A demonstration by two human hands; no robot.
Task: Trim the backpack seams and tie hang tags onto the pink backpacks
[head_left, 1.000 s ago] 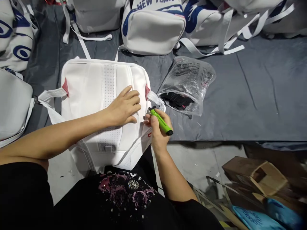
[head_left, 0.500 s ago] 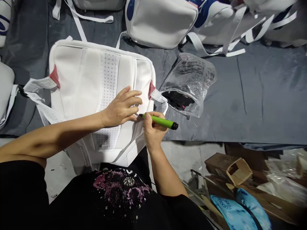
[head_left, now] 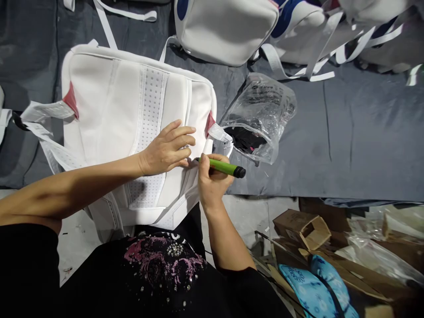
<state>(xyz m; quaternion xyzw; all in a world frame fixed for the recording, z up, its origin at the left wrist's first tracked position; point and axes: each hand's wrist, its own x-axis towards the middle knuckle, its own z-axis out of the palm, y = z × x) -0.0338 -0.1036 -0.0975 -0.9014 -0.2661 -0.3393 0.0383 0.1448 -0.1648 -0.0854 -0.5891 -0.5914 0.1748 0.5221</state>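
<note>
A white backpack [head_left: 96, 106] lies back side up at the table's near edge, with its straps hanging to either side. My left hand [head_left: 167, 148] rests on its back panel, fingers spread out over the fabric. In my right hand [head_left: 212, 179] is a green pen-like tool [head_left: 225, 167] with a black end, possibly a marker. Its thin dark tip points left at the panel, close by my left thumb. Whether the tip touches the fabric I cannot tell.
Beside the backpack lies an open clear plastic bag [head_left: 261, 110] with black things inside. More white bags [head_left: 225, 31] stand along the back of the grey-covered table [head_left: 371, 145]. Below right are a cardboard box [head_left: 301, 227] and a blue patterned item [head_left: 314, 282].
Both hands hold nearly the same place on the backpack, the green tool still in my right hand. The view has shifted slightly.
</note>
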